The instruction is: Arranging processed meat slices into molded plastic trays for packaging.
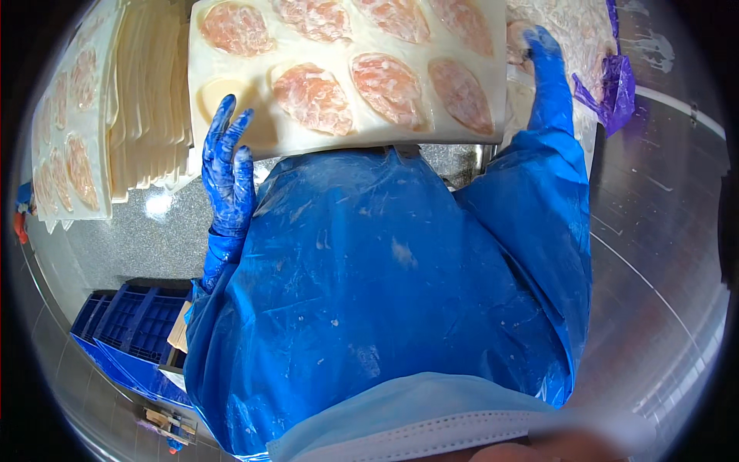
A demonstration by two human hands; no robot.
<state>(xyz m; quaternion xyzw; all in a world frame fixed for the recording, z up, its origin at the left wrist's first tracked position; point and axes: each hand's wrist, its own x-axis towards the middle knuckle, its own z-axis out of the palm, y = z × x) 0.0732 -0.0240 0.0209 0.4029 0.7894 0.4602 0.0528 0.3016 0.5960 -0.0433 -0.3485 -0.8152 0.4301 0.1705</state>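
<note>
A cream-coloured moulding tray point(346, 141) lies in front of me. Most of its leaf-shaped hollows hold pieces of raw pink meat point(312, 98), while the near-left hollow point(222, 99) is bare. Over that near-left corner is my left hand point(228, 167) in a blue glove smeared with pale residue, fingers apart and holding nothing. My right hand point(542, 55), also gloved in blue, reaches to the edge of a heap of raw meat point(583, 34) beyond the tray's right side. Its fingers are blurred beside a pinkish piece point(517, 37); whether they grip it is unclear.
At left, a thick stack of cream trays point(150, 98) stands beside filled trays point(81, 144). Purple plastic film point(618, 98) hangs at the heap's right edge. Blue plastic crates point(138, 329) sit at lower left. A speckled grey surface point(150, 242) shows beside my left arm.
</note>
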